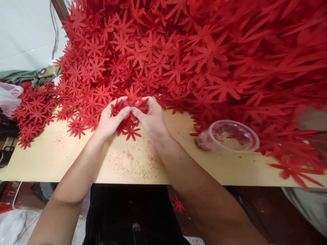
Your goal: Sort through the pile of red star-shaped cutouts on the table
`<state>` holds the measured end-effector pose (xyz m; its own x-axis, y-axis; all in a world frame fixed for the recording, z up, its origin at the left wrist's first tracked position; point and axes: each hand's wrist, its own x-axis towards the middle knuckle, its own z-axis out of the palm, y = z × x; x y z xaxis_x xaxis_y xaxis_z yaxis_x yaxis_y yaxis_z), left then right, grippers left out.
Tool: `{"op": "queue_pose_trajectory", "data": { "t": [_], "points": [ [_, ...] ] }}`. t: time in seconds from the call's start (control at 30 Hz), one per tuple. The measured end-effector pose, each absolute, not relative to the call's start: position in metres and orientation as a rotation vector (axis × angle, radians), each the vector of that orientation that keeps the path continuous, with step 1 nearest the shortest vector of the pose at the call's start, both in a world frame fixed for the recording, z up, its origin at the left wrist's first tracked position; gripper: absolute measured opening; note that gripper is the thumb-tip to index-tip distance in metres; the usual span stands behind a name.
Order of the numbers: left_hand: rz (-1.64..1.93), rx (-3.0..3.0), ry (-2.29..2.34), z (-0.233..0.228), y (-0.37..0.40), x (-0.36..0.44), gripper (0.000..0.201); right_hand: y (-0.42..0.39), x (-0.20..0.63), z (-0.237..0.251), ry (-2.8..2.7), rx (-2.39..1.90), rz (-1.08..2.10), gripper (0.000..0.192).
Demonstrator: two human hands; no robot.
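red flower cutouts (131, 102) sit pinched between my left grip (111, 117) and right grip (150, 117), at the pile's (204, 51) edge mid-table (76, 160).

Both hands meet at the foot of a big heap of red cut-out flowers (194, 58) on a wooden board (76, 160). The left hand (110, 119) and right hand (150, 117) pinch a small bunch of flowers (131, 102) between thumbs and fingertips, thumbs touching. Just below the grip lies a single flower (131, 132), with red crumbs (133, 163) nearer the board's edge. Right of the grip, well apart, a clear plastic cup (227, 136) lies on its side. Far left of the grip sits a smaller pile (33, 110).
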<state>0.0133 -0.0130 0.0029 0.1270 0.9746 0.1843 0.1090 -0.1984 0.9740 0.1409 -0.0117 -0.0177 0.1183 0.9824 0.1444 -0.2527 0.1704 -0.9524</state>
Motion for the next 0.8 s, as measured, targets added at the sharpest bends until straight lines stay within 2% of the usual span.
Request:
{"op": "queue_pose_trajectory", "data": {
  "t": [0.23,0.33,0.47,0.67,0.8],
  "points": [
    [1.346,1.402,1.159,-0.003,-0.006,0.015,0.033,-0.013,0.139,-0.015,-0.98,-0.982,1.124,0.042],
    [1.428,1.336,1.233,-0.005,0.001,0.007,0.032,-0.012,0.142,-0.014,-0.959,-0.991,1.116,0.041],
    [1.461,1.349,1.28,-0.005,0.004,-0.001,0.032,-0.009,0.145,-0.018,-0.935,-0.93,1.092,0.029],
    [1.413,1.437,1.283,-0.01,0.002,0.001,0.035,-0.01,0.142,-0.019,-0.988,-0.881,1.216,0.034],
    [1.45,1.663,1.383,-0.015,0.002,0.0,0.037,-0.012,0.142,-0.016,-0.98,-0.997,1.137,0.033]
  ]
}}
